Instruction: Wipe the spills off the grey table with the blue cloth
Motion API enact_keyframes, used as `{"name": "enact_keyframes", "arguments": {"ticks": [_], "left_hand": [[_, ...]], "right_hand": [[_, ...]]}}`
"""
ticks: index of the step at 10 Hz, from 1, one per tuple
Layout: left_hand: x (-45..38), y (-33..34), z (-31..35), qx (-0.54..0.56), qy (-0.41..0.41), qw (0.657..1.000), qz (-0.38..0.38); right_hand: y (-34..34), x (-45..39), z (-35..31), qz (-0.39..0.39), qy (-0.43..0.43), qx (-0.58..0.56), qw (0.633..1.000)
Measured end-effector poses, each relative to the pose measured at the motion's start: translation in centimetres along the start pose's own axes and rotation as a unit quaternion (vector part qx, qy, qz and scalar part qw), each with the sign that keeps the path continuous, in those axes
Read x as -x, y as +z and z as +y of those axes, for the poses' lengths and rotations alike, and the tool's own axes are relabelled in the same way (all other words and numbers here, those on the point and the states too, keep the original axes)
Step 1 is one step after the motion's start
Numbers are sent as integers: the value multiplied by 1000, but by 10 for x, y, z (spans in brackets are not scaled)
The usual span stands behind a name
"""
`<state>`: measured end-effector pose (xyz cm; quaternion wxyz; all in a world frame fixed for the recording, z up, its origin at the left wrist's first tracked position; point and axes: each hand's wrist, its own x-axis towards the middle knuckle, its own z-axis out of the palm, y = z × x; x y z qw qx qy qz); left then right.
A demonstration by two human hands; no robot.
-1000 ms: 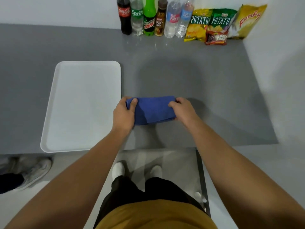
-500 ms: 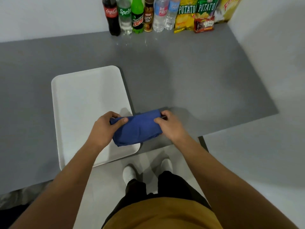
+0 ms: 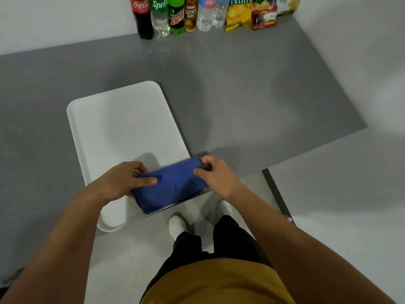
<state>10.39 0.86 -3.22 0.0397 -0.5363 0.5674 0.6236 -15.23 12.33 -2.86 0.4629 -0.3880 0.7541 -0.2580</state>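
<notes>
A folded blue cloth (image 3: 173,185) is held between both hands over the near right corner of the white tray (image 3: 122,119), at the front edge of the grey table (image 3: 252,88). My left hand (image 3: 122,181) grips its left end with the thumb on top. My right hand (image 3: 217,174) pinches its right end. Small wet droplets (image 3: 168,49) glint on the table just in front of the bottles.
Several drink bottles (image 3: 175,16) and snack bags (image 3: 249,14) line the far edge against the wall. The tray's near end overhangs the table's front edge. A white wall borders the table on the right. My feet (image 3: 179,224) show on the floor below.
The cloth and both hands have shifted left and nearer, from the bare table beside the tray onto the tray's near right corner. The view has tilted.
</notes>
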Motion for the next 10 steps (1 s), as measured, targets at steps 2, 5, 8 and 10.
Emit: {"name": "enact_keyframes", "arguments": {"ticks": [2,5,8,10], "left_hand": [[1,-8,-3,-33,-8,999,-10],[3,3,6,-264,36,959,101],[7,14,20,-401,14,900,169],[2,40,51,-357,94,895,250]], "right_hand": [[6,2,-4,-3,-31,71,997],[3,-1,-1,30,-92,205,974],[0,1,-2,28,-86,202,975],[-13,-1,-5,61,-70,194,977]]}}
